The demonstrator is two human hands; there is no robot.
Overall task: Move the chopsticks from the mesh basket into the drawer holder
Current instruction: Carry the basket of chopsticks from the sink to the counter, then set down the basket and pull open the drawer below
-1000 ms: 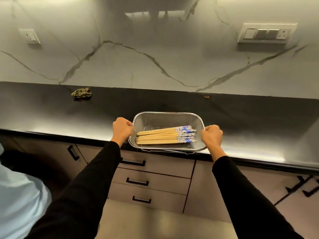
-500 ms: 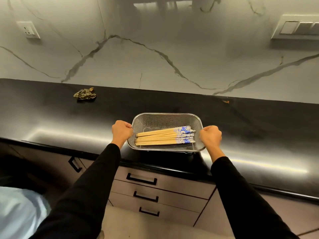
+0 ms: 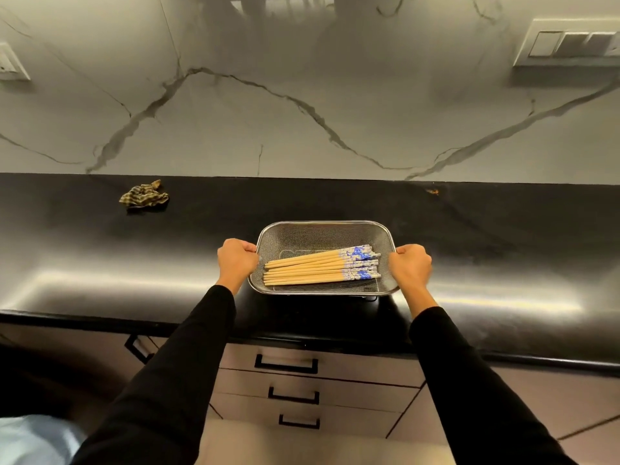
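Observation:
A rectangular metal mesh basket [image 3: 322,231] sits low over the black countertop [image 3: 100,263], a little back from its front edge. Several wooden chopsticks [image 3: 315,268] with blue-and-white patterned ends lie lengthwise in it, patterned ends to the right. My left hand [image 3: 236,261] is closed around the basket's left rim. My right hand [image 3: 410,267] is closed around its right rim. Below the counter are three shut drawers with black handles, the top drawer [image 3: 352,364] directly under the basket. No drawer holder is visible.
A crumpled striped cloth [image 3: 144,196] lies at the back left of the counter. A marble backsplash [image 3: 302,112] rises behind, with a socket at the far left and a switch panel [image 3: 567,41] at the upper right. Pale blue fabric [image 3: 30,441] shows at the bottom left.
Both hands have carried the basket farther back over the countertop, away from the front edge. The view has shifted closer to the counter. Grips are unchanged.

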